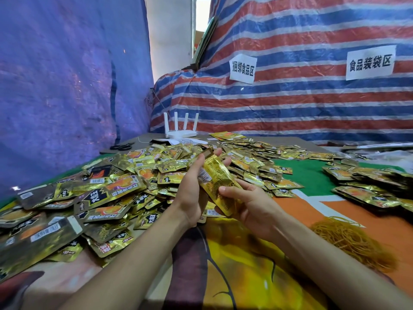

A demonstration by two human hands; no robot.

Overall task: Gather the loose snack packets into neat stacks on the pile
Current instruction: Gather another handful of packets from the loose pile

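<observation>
Stack of packets (215,179) above pile (125,182), left hand (192,195) and right hand (249,203) grips curled round it.

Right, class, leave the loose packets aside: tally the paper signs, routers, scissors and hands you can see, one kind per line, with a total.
Paper signs: 2
Router: 1
Scissors: 1
Hands: 2, left hand and right hand, both holding a packet stack
Total: 6

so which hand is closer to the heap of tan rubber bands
Right. The right hand grips the stack of gold foil packets on the side facing the heap of tan rubber bands; the left hand holds the stack's other side, farther off.
</observation>
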